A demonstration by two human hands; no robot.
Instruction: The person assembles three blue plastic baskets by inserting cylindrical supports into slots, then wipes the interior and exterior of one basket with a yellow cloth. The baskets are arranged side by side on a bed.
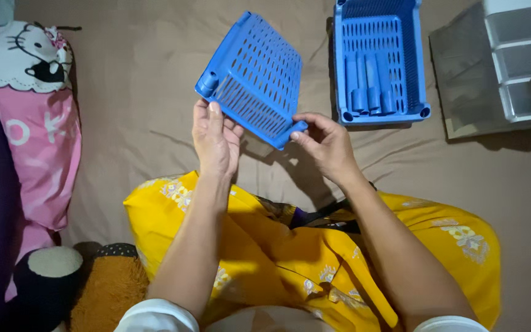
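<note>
Far left: pink pillow (pixel 38 117) with a cat face, lying on the bed (pixel 136 80). Left hand (pixel 215 140) closed on the lower left edge of a blue slotted shelf panel (pixel 256 77), held tilted in the air above the yellow cloth (pixel 265 246) on the lap. Right hand (pixel 325 144) pinches the panel's lower right corner. Right of it: blue tray (pixel 379 58) on the bed, blue tubes (pixel 369 86) lying inside. Far right: white drawer unit (pixel 520 58).

Bed (pixel 142 80) under a tan, creased sheet. Toward the far edge, blue slotted tray (pixel 379 58) holding blue tubes (pixel 369 83). Along the left edge, pink cartoon-cat pillow (pixel 35 104). At the near left corner, orange and black plush toys (pixel 75 283).
</note>
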